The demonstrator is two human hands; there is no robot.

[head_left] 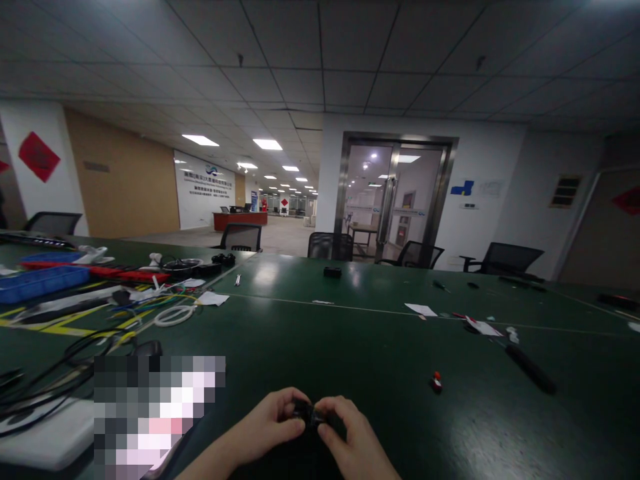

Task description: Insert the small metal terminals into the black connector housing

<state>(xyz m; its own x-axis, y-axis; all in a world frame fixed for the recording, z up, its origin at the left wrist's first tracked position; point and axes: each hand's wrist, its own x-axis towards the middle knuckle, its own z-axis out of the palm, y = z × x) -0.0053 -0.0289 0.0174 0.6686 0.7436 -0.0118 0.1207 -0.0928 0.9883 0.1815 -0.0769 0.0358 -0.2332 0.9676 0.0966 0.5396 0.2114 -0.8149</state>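
Observation:
A small black part (311,415), too dark to name more closely, sits between my two hands just above the near side of the green table (320,347). My left hand (267,427) pinches its left end between thumb and fingers. On the right end, the thumb and fingertips of my right hand (349,430) are closed in the same way. Much of the part is covered by my fingers. To the right lies a small red and white object (437,383).
Cables (75,360), a white coil (175,316) and blue trays (44,283) crowd the left side, near a pixelated patch. A black-handled tool (530,369) and paper scraps (483,326) lie right. A black block (332,272) rests farther back. Chairs (330,246) line the far edge.

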